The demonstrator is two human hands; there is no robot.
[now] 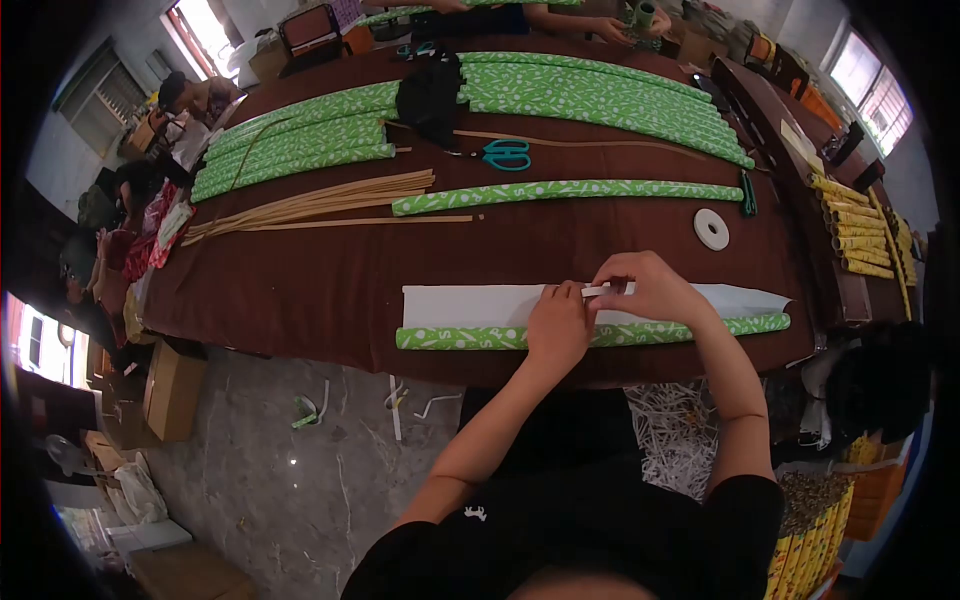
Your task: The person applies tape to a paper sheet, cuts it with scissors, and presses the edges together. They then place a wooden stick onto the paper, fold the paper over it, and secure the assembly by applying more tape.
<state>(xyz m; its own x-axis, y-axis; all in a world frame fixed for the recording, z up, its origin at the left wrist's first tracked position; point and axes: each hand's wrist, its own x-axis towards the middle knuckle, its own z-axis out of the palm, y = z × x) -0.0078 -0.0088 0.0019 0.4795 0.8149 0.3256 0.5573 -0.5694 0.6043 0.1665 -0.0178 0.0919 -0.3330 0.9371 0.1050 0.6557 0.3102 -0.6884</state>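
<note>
A sheet of wrapping paper [470, 303] lies white side up near the table's front edge. Along its near side runs a rolled part, the green patterned roll [460, 338]. My left hand [560, 325] rests across the sheet and roll, fingers bent and pressed together; what is under its fingertips is hidden. My right hand [648, 288] pinches a short white strip [597, 291] just above the sheet, close to the left fingertips. Further back on the right lies a white tape roll [711, 230].
Behind lie a single green roll [570, 195], thin brown strips [330, 203], teal scissors [506, 153], a black bag [430, 100] and stacked green rolls [590, 95]. Yellow rolls [855, 228] sit at right. Shredded paper [675, 440] covers the floor by the table. Other people work around.
</note>
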